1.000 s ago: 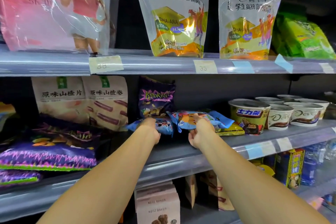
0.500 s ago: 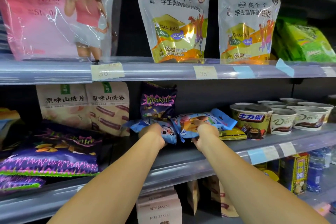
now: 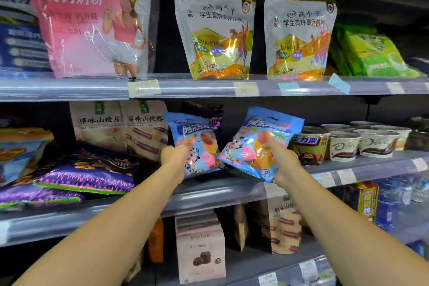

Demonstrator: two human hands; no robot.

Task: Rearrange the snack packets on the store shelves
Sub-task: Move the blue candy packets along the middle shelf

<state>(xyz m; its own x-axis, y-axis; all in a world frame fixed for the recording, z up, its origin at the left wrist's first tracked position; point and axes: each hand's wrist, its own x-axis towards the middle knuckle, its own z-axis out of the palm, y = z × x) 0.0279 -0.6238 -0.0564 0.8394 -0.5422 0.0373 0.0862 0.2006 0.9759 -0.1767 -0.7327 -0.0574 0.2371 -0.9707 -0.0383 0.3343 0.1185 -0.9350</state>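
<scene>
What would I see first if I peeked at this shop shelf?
Two shiny blue snack packets, one in the left hand and one in the right hand, raised before the middle shelf. Above, a big pink pouch stands at the left.

A single head-worn camera gives the only view, so no second view shares any of the scene. It faces straight into a store shelving unit from close by, at about the height of the middle shelf [image 3: 209,195], looking forward and slightly down. Both forearms reach away from the lens into the centre, ending at the left hand [image 3: 173,154] and right hand [image 3: 282,161]. The wide lens bows the upper shelf edge [image 3: 69,87] and takes in part of the lower shelf [image 3: 255,262].
</scene>
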